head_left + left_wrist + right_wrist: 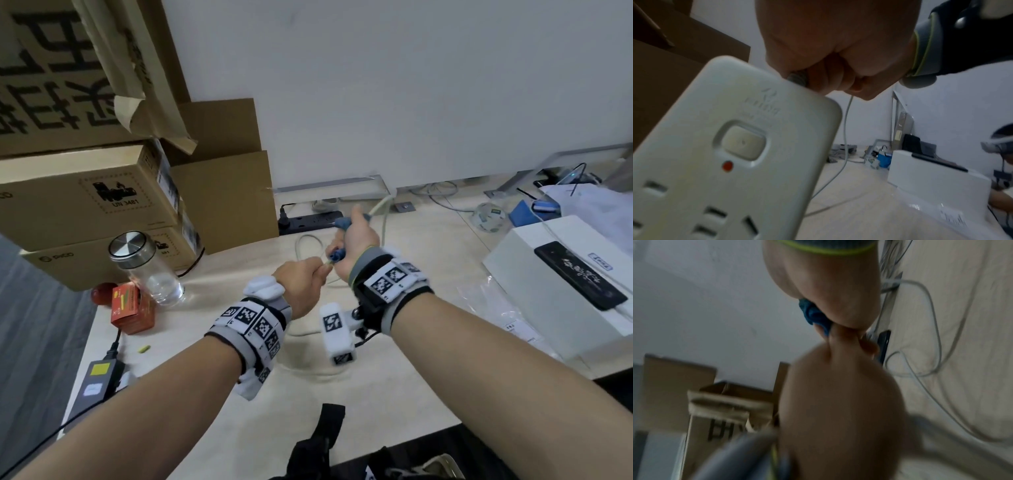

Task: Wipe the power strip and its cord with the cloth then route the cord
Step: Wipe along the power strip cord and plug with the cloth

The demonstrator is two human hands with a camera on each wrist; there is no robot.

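Note:
In the left wrist view a white power strip (731, 154) with a switch and a red lamp fills the lower left, lifted off the desk. My left hand (303, 282) grips its cord end; the head view hides the strip under that hand. Just beyond, my right hand (358, 240) is fisted round a blue cloth (342, 223) wrapped on the pale cord (378, 205). From the fist the cord runs toward the wall. The cloth (813, 316) bulges from the right fist, touching the left hand's fingers (846, 340). Below the fist, slack cord (845, 129) hangs to the desk.
A black power strip (308, 221) lies at the desk's back by stacked cardboard boxes (85, 195). A glass jar (147, 267), an orange box (132, 308) and a power adapter (99, 377) sit left. A white box (548, 308) carrying a phone (582, 277) stands right. Loose cables (442, 192) trail along the wall.

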